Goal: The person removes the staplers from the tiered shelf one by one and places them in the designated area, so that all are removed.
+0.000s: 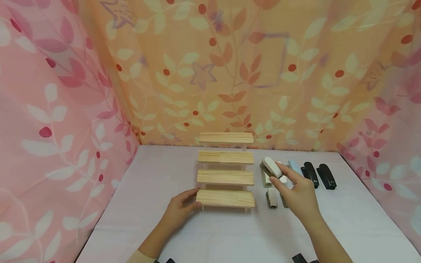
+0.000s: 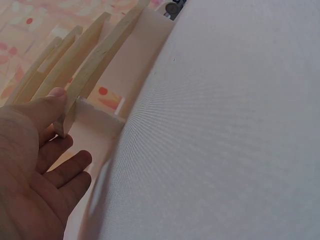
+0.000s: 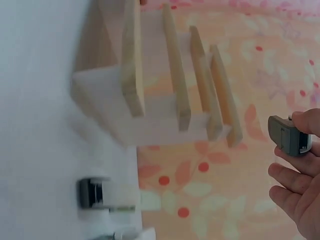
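Observation:
A four-step wooden display rack [image 1: 225, 198] stands mid-table. My left hand [image 1: 179, 209] pinches the left end of its lowest board; in the left wrist view the thumb presses on top of the board [image 2: 100, 57] and the index finger lies beneath, other fingers loosely bent. Right of the rack, my right hand [image 1: 300, 195] holds a white stapler [image 1: 272, 167] between thumb and fingers, above other staplers. The right wrist view shows the grey end of this stapler [image 3: 285, 135] in the grip. Below it sits a small white stapler [image 1: 271, 197], with another partly hidden behind the hand.
To the right lie a light blue stapler [image 1: 295, 166], a black stapler [image 1: 310, 174] and another black stapler [image 1: 326, 176]. Patterned cloth [image 1: 230, 73] hangs behind the white table [image 1: 164, 164] and along both sides.

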Motion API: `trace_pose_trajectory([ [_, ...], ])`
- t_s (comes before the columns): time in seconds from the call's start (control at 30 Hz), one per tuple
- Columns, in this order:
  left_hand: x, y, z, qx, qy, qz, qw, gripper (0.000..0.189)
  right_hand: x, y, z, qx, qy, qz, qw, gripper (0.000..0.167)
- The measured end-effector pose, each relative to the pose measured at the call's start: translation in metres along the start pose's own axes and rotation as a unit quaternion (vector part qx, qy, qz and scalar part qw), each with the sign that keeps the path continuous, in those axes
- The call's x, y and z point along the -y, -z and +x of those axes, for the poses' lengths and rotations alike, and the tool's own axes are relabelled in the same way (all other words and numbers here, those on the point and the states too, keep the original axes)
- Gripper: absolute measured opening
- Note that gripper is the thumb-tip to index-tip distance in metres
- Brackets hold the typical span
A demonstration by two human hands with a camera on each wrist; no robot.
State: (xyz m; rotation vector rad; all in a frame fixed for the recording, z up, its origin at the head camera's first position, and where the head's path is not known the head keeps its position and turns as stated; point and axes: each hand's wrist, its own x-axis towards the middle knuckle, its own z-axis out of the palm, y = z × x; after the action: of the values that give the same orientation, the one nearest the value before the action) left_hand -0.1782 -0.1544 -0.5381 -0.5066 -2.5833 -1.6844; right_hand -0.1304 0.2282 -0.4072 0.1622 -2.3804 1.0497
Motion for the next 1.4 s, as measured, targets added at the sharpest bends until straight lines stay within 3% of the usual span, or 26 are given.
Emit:
trace_pose_trajectory([
  [0.3,0.000,0.000,0.001,0.011,0.013,-0.009,0.9998,0.058,-0.031,0.033,-0.010,-0.033,-0.037,-0.051,0.9974,0.051],
  [0.6,0.000,-0.002,0.002,0.003,-0.001,-0.002,1.0000,0.058,-0.053,0.057,-0.019,-0.051,-0.101,-0.089,0.9896,0.053],
  [0.93,0.000,-0.003,0.003,-0.006,0.005,-0.009,0.9999,0.057,-0.082,0.068,-0.022,-0.075,-0.166,-0.071,0.9807,0.055],
  [1.17,0.003,-0.004,0.002,-0.009,-0.011,0.000,0.9999,0.057,-0.095,0.075,-0.022,-0.073,-0.194,-0.065,0.9761,0.057],
  [1.4,-0.001,-0.002,0.002,-0.004,0.012,-0.010,0.9999,0.058,-0.116,0.077,-0.023,-0.066,-0.226,-0.058,0.9702,0.060],
])
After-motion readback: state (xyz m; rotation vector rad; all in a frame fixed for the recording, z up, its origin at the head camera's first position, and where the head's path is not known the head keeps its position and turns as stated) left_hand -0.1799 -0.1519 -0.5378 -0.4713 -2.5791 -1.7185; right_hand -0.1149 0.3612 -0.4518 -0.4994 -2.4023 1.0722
